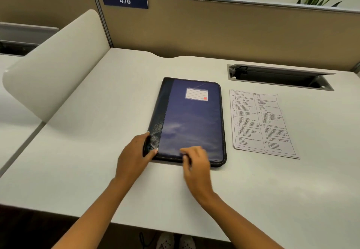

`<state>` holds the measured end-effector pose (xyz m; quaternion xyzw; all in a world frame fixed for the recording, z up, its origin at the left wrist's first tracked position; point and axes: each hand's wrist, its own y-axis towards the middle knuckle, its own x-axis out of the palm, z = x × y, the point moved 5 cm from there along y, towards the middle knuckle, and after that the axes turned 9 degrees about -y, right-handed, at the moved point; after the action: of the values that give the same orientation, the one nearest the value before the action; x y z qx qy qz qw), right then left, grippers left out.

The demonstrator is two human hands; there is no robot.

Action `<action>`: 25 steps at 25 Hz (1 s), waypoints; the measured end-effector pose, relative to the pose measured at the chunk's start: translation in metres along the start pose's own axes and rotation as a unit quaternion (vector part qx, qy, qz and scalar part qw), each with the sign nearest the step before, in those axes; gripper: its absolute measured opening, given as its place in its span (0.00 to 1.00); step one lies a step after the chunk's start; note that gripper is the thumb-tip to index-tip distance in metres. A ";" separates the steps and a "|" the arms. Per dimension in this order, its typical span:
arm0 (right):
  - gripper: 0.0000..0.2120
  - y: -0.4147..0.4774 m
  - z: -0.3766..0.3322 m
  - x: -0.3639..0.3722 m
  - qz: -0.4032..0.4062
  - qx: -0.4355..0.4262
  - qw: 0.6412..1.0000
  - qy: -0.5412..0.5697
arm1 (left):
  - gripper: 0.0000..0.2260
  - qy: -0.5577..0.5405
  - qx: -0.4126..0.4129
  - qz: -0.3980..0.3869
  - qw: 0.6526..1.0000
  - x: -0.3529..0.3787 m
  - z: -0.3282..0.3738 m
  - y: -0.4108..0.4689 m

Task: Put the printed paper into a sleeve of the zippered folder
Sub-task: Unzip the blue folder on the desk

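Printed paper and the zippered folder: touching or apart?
Apart. The head view shows a bare strip of white desk between the zippered folder and the printed paper along their facing edges.

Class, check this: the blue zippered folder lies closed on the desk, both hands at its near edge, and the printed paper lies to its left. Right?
Not quite. The head view shows the printed paper to the right of the zippered folder, not its left. The rest holds.

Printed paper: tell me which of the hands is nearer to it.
Right. The right hand sits at the folder's near edge, left of the printed paper; the left hand is farther, at the folder's left corner.
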<state>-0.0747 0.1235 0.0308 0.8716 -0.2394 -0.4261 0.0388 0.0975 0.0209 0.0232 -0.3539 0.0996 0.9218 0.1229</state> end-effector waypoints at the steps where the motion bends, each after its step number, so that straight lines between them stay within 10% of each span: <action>1: 0.12 -0.002 0.017 -0.015 0.051 0.065 0.996 -0.023 | 0.29 -0.011 0.028 -0.011 0.999 0.008 0.006 -0.007; 5: 0.23 -0.007 0.061 -0.043 0.034 0.304 0.951 -0.046 | 0.37 0.062 0.092 -0.080 0.991 0.044 0.025 -0.020; 11: 0.21 0.003 0.050 -0.062 0.035 0.372 0.921 0.113 | 0.34 0.180 0.063 -0.081 0.978 0.060 0.037 -0.020; 18: 0.08 0.027 -0.021 -0.107 0.139 0.149 0.923 0.328 | 0.20 -0.153 0.045 0.049 0.986 0.012 0.044 -0.015; 25: 0.10 0.026 -0.025 -0.044 0.000 0.091 0.973 0.210 | 0.21 -0.204 -0.087 0.203 0.954 -0.029 0.016 -0.011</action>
<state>-0.0888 0.1167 0.0858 0.9415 -0.2636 -0.2098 0.0082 0.1115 0.0310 0.0532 -0.1395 0.0616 0.9850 -0.0806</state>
